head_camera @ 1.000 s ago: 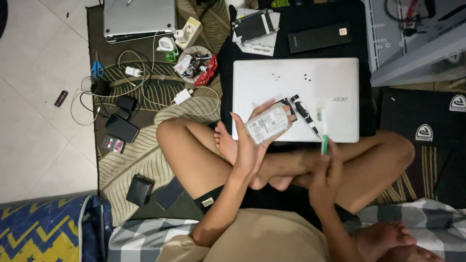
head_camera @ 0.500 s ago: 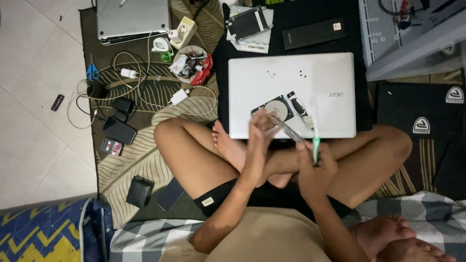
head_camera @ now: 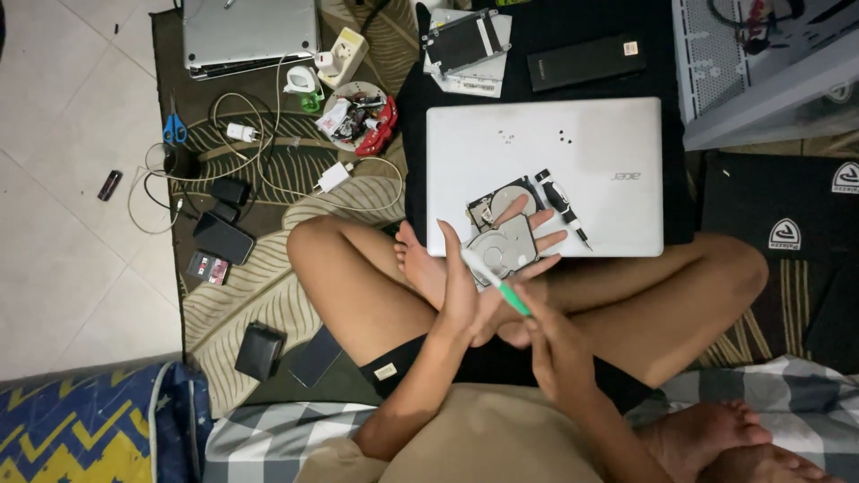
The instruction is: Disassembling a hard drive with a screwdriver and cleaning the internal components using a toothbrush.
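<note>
I sit cross-legged with a shut white laptop [head_camera: 573,152] in front of my knees. An opened hard drive [head_camera: 497,202] lies on its lid, its shiny platter showing. My left hand [head_camera: 488,282] holds the drive's silver cover plate [head_camera: 506,249] just below the drive, fingers spread beneath it. My right hand [head_camera: 548,344] grips a green-handled screwdriver [head_camera: 494,283], whose pale shaft points up-left across my left palm. A black screwdriver [head_camera: 564,207] rests on the laptop beside the drive.
On the patterned mat [head_camera: 268,295] to the left lie chargers, cables, blue scissors [head_camera: 174,130], phones and a small bowl of parts [head_camera: 358,114]. A second laptop [head_camera: 249,34] sits far left, with a drive caddy [head_camera: 465,40] and a black box [head_camera: 586,61] beyond the white laptop.
A second ago my left hand held the whole drive, label up. Since then the drive body has come to lie on the laptop and the cover has come off into my left hand.
</note>
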